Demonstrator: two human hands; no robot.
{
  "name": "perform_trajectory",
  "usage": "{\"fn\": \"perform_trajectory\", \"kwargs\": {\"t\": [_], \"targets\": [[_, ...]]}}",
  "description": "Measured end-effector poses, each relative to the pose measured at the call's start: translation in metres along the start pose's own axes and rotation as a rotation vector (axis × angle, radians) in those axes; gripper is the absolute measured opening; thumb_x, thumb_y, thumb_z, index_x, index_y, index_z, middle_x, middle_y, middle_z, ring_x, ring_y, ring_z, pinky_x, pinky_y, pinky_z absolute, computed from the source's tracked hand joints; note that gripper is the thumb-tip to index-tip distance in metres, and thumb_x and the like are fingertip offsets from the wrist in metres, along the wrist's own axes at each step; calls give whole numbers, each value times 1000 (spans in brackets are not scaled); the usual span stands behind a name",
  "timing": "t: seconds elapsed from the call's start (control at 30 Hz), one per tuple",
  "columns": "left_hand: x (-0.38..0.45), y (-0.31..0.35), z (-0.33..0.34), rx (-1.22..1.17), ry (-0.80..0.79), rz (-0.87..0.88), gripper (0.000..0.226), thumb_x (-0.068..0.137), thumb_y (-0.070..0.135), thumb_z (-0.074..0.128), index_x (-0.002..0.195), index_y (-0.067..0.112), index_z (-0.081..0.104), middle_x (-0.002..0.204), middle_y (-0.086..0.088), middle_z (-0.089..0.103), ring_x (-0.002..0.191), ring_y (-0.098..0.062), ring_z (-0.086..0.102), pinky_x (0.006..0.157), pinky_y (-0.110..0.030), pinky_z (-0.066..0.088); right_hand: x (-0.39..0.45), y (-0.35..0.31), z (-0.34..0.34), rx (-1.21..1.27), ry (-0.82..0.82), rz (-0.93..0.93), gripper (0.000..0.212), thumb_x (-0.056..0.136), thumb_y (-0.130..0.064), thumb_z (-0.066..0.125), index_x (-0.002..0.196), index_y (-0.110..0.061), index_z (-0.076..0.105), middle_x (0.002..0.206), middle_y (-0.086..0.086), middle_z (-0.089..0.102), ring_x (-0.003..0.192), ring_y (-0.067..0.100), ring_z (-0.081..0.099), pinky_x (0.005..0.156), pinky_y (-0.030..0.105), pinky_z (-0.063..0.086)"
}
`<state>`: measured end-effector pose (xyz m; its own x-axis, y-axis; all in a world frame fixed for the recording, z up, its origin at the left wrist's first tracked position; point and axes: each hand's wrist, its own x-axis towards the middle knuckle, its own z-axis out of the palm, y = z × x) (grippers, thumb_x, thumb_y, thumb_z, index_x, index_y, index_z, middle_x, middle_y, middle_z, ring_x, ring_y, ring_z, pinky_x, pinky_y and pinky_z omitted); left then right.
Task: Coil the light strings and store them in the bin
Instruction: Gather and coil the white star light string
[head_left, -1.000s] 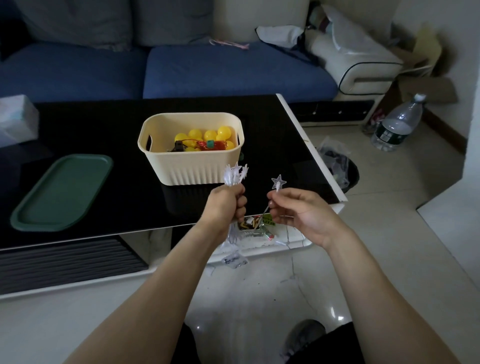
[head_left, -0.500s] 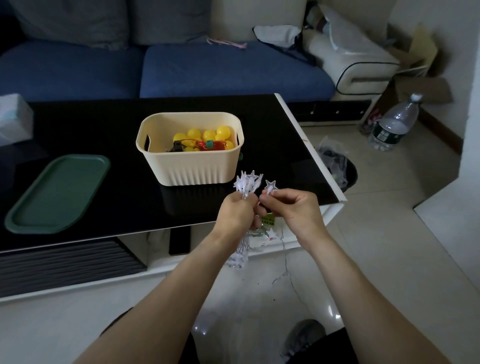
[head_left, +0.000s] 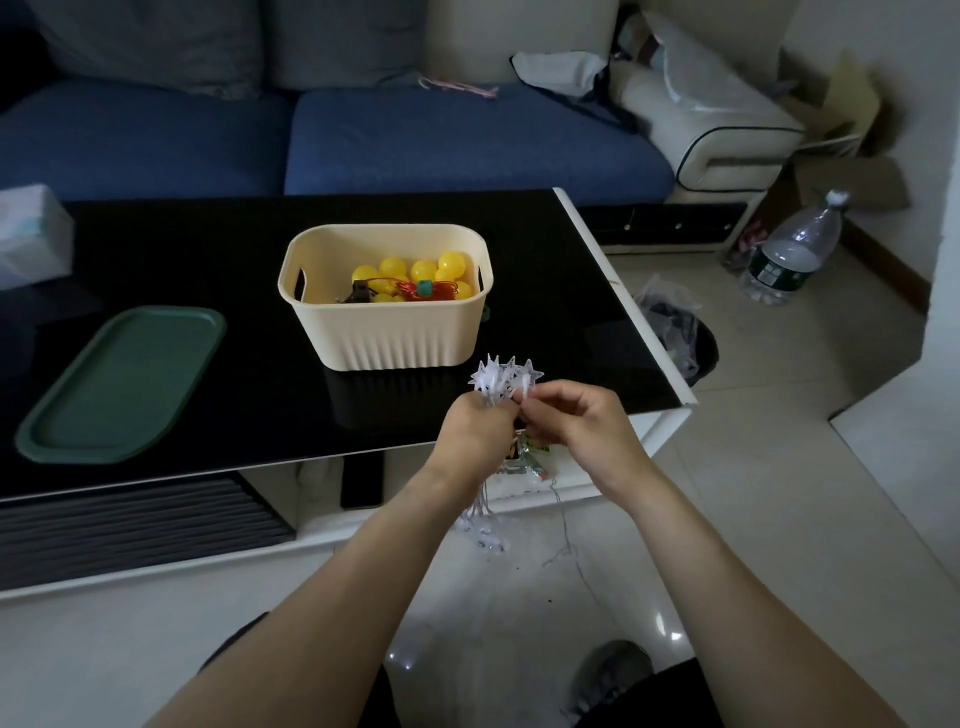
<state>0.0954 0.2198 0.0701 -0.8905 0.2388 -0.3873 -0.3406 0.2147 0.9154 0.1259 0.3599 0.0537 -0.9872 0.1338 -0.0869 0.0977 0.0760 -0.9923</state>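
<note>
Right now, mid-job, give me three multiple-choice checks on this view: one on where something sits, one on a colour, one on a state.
1. Where does the cream bin stand?
A. on the black table top
B. on the blue sofa
C. on the floor

2. What colour are the ball lights lying in the bin?
A. white
B. yellow
C. blue

3. What is the state of the star light string?
A. stored in the bin
B. lying on the green tray
C. bunched in the hands, with wire trailing to the floor

Answers:
1 A: the bin rests on the black table, right of the green tray.
2 B: the balls inside show yellow.
3 C: the left hand grips the bunch, the right hand pinches a star against it, and thin wire hangs below.
</note>
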Motion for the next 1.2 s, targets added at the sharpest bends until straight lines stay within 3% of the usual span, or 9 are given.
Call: {"fn": "perform_trajectory", "kwargs": {"t": [0.13,0.3,0.4,0.53,0.63,0.8,0.93,1.07,1.2], "targets": [[4,-1,0,-3,-20,-42,31,97,13,50,67,12,52,55,-1,40,47,-15,33,48,-27,27,0,3,1,-36,44,-11,6,89,-7,73,94,-9,75,78,6,76,64,12,70,63,22,54],[6,-4,-1,50,-4,-5,26,96,14,53,72,9,46,58,-4,37,50,-16,32,48,-28,28,0,7,6,-95,66,30,10,92,-17,73,91,-7,70,73,7,71,63,17,68,66,37,60],[6,-5,-1,38,1,3,28,96,14,52,69,10,47,56,-3,38,50,-17,33,49,-29,28,0,6,9,-105,62,1,2,93,-8,69,93,-9,71,78,6,72,66,18,69,70,43,62],[7,-5,2,-48,20,-13,31,97,12,48,66,10,50,54,-1,39,49,-16,32,50,-29,26,1,1,1,-135,-43,-75,40,83,14,64,103,-19,77,98,3,72,80,16,69,75,29,59],[10,-7,2,-64,71,-17,27,99,13,47,74,6,52,63,-9,38,52,-18,32,51,-31,26,1,4,-3,-173,-153,-78,53,81,9,66,120,-26,73,110,7,62,85,19,62,81,32,58],[14,-7,0,-111,168,-14,21,99,14,47,80,7,53,67,-8,44,56,-19,37,55,-32,32,-1,6,1,-222,-237,-30,62,86,0,72,139,-28,58,104,11,56,77,18,56,61,15,47],[17,-7,-2,-201,213,-44,20,101,16,43,83,7,48,63,-4,43,54,-17,37,53,-30,32,-3,1,3,-250,-189,25,44,90,-9,72,129,-25,59,98,5,68,78,17,67,63,21,52],[20,-3,-6,-311,327,-22,18,103,16,39,92,7,48,66,-4,44,53,-14,41,51,-28,37,-2,4,-14,-480,-226,66,10,94,-24,70,103,-27,71,89,0,74,81,14,71,82,39,59],[20,-2,-6,-402,394,-42,15,106,22,36,113,12,44,90,-2,55,74,-14,65,78,-33,55,0,6,-23,-532,-181,27,9,89,-23,75,94,-31,73,102,-9,68,95,4,65,88,30,55]]}}
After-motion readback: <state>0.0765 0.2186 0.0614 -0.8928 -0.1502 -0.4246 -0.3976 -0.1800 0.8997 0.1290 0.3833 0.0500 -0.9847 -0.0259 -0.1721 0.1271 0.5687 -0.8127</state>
